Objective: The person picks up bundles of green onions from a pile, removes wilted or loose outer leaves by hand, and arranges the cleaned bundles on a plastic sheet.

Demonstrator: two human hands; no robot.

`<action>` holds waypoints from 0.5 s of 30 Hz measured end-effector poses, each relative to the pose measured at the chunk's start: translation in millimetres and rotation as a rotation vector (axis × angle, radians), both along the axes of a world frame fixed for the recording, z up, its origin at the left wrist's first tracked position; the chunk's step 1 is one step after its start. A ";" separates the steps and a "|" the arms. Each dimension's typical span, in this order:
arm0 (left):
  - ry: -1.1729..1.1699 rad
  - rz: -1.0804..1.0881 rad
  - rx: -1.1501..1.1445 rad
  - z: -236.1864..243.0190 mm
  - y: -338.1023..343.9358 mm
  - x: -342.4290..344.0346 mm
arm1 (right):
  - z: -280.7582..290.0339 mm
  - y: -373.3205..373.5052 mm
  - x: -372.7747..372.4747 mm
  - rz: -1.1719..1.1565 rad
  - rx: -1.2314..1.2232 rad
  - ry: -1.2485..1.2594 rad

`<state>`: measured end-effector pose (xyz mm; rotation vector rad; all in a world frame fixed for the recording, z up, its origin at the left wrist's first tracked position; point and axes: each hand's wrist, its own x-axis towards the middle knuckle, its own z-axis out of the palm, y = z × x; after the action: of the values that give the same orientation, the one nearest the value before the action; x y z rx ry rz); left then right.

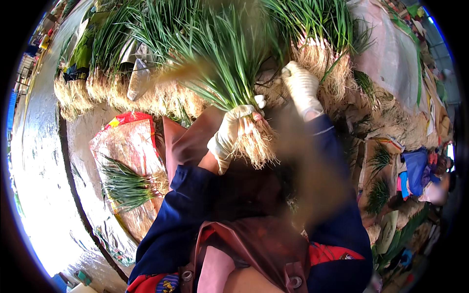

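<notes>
My left hand (229,132), in a pale work glove, is closed around a bunch of spring onions (234,78) just above its roots. The long green leaves fan up and away from me, while pinkish bulb ends and straw-coloured roots (255,144) hang below the fist. To the right, my right hand (300,87) wears a matching glove with its fingers curled in; whatever may be inside them is hidden. It is apart from the bunch, beside the roots of a large heap of spring onions (325,58). A brown blur covers part of my right forearm.
More spring onions (141,88) stand in a row at the far side, roots toward me. At left, a small bunch (129,185) lies on a plastic sack (132,136). Pale sheeting (386,53) lies far right. Another person (430,180) is at the right edge.
</notes>
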<state>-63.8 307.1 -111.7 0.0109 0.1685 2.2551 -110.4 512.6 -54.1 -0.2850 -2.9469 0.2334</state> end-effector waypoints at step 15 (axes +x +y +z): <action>0.019 0.111 -0.198 23.5 -0.6 9.0 | -17.7 -40.4 31.8 0.149 -0.515 -0.001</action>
<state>-54.8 306.6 -88.2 -0.0850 0.4112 2.3393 -78.6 472.3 -71.8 -0.1259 -2.8605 1.0135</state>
